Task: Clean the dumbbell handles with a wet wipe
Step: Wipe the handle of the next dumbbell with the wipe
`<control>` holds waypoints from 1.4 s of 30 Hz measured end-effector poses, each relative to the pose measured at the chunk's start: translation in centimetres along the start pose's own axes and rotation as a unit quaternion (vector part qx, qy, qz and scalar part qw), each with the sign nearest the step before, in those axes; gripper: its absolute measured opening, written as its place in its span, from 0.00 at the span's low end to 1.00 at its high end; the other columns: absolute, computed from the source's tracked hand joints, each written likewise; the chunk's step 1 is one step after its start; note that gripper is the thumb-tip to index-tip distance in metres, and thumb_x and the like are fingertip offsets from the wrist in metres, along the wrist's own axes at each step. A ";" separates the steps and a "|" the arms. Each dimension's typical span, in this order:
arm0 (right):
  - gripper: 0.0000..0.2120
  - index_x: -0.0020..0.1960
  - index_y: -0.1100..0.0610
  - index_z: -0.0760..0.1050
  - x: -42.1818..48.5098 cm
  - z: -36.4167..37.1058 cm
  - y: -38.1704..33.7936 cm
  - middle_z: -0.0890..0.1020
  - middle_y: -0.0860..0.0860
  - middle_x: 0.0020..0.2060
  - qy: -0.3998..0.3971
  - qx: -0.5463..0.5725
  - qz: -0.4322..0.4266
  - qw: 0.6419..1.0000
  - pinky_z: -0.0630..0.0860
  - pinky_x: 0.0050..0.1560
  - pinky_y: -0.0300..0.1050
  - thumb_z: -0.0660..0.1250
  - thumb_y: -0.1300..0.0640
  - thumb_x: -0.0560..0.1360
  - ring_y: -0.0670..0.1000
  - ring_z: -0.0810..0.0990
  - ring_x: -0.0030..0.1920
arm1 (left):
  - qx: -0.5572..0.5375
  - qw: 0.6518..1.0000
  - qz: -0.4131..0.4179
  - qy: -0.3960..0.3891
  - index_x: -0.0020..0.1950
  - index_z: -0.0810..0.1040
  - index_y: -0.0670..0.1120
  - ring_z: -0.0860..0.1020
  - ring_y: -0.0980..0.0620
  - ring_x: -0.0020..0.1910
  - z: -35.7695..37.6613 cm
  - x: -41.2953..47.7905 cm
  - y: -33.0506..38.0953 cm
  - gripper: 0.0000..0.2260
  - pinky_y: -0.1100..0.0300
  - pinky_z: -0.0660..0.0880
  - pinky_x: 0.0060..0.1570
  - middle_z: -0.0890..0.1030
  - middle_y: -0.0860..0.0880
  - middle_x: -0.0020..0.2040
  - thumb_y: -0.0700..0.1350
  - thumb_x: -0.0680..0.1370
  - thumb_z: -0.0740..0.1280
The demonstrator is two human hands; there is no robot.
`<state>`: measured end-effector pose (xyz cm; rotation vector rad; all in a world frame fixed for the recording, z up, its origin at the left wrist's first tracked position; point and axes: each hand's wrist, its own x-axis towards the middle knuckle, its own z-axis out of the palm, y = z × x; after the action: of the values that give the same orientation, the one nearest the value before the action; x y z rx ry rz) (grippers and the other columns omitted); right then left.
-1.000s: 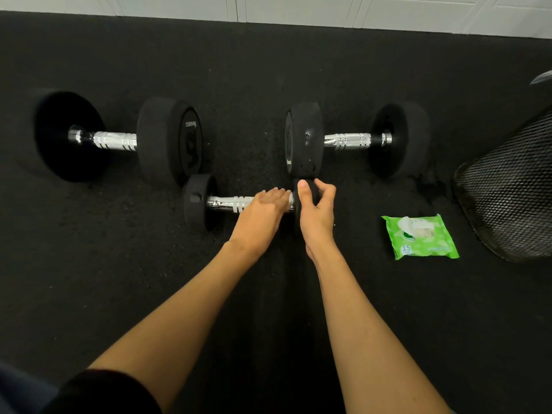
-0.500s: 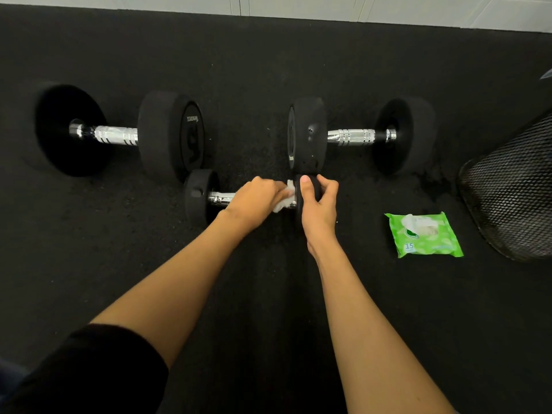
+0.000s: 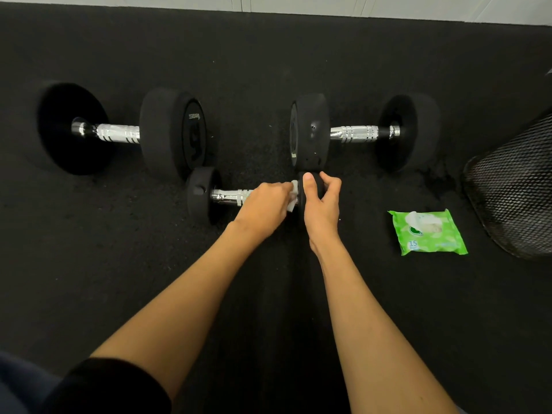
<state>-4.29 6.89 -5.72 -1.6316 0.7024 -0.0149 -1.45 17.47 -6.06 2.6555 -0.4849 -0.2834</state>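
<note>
Shiny knurled metal handle; matt rubber floor; glossy plastic wipe pack.

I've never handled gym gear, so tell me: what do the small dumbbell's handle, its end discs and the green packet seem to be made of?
Handle: likely chromed steel; mirror-bright glints and ridged grip bands.
End discs: probably rubber-coated; dull matte black, no shine.
Green packet: thin plastic film, slightly glossy and crinkled, with its flap peeled open.
</note>
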 end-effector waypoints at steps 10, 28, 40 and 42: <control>0.20 0.69 0.51 0.64 -0.5 -0.2 0.5 0.67 0.50 0.68 0.001 -0.004 -0.022 1.000 0.64 0.56 0.38 0.62 0.47 0.79 0.41 0.64 0.60 | 0.081 0.991 0.005 0.108 0.73 0.62 0.37 0.60 0.44 0.75 3.5 -3.8 1.8 0.24 0.54 0.50 0.74 0.65 0.39 0.73 0.33 0.77 0.62; 0.20 0.68 0.50 0.64 -0.5 -0.1 0.7 0.68 0.49 0.67 0.000 0.017 -0.021 1.000 0.65 0.52 0.34 0.62 0.47 0.78 0.43 0.67 0.61 | -0.765 0.482 -0.402 0.146 0.57 0.77 0.43 0.79 0.49 0.56 2.2 -4.2 4.4 0.10 0.55 0.73 0.62 0.81 0.44 0.55 0.43 0.78 0.65; 0.20 0.68 0.50 0.65 -0.6 -0.2 0.8 0.69 0.50 0.68 -0.001 0.018 -0.024 1.000 0.67 0.58 0.40 0.62 0.47 0.78 0.43 0.67 0.61 | -0.811 0.451 -0.364 0.078 0.63 0.76 0.44 0.79 0.49 0.59 3.4 -2.5 4.0 0.18 0.54 0.71 0.64 0.82 0.43 0.58 0.44 0.74 0.70; 0.20 0.68 0.50 0.65 -0.6 -0.2 0.8 0.69 0.50 0.67 -0.001 0.016 -0.028 0.999 0.66 0.58 0.40 0.62 0.47 0.78 0.43 0.67 0.61 | -0.796 0.453 -0.390 0.101 0.63 0.76 0.43 0.79 0.51 0.57 4.0 -3.5 4.3 0.14 0.57 0.70 0.63 0.82 0.44 0.57 0.39 0.77 0.66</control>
<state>-5.24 6.94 -6.16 -1.6195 0.6525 -0.0640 -7.01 13.68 -7.28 0.7251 0.8387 -0.3633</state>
